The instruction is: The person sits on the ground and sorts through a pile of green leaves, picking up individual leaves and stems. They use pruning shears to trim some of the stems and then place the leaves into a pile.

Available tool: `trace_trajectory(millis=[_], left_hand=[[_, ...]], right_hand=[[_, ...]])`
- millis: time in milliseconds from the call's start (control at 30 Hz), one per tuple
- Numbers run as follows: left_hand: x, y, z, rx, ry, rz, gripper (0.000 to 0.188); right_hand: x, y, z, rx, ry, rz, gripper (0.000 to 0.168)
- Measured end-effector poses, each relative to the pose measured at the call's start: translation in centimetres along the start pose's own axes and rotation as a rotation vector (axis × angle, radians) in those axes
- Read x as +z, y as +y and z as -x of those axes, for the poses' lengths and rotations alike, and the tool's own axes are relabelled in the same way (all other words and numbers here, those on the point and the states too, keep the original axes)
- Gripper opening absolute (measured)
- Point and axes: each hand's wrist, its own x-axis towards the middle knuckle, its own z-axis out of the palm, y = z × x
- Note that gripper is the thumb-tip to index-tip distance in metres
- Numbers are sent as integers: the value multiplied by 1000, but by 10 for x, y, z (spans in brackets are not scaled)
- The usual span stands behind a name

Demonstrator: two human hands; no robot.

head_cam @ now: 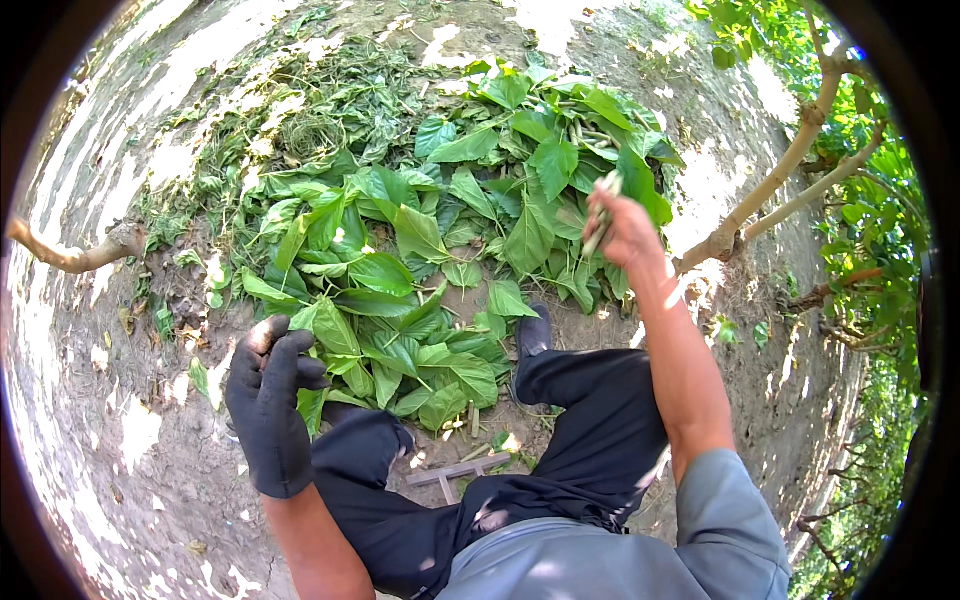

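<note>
My right hand (630, 229), bare and blurred, grips a small bundle of short pale stem pieces (596, 232) above the right side of a leaf pile. Similar cut stems (592, 137) lie among the leaves just beyond it. My left hand (274, 405) wears a dark glove, and a bit of bare fingertip shows at its top. Its fingers are loosely curled and apart, with nothing visible in them. Beside the glove spreads a heap of large fresh green leaves (382, 274), which reaches down between my shoes. The palm of the gloved hand is mostly hidden.
Wilted leaves and stringy greenery (330, 112) lie at the far left of the heap. A bare branch (780, 172) slants up on the right, another (90, 251) juts in at left. Between my legs is a wooden frame (457, 471), partly hidden. Dry soil (150, 390) surrounds the heap.
</note>
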Motion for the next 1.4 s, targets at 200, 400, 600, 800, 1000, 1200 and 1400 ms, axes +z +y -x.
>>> trace_trajectory(millis=[200,400,600,800,1000,1200,1400], left_hand=[[13,3,1,-18,31,-81,30],[19,0,-1,2,43,-103,29],[22,1,0,-27,30,-137,32],[28,-1,0,-25,18,-175,33],[25,0,-2,-41,18,-228,31],[28,-1,0,-8,2,-209,30],[28,-2,-1,-21,4,-231,29]], right_hand=[[-29,-31,-14,-300,186,77,15],[-45,-21,-17,-163,199,82,16],[-26,-1,-1,104,65,303,13],[-55,-38,-33,-276,122,-83,30],[-65,-29,-23,-113,203,63,41],[-51,-18,-15,13,29,-72,18],[-37,-9,-10,68,-76,31,13]])
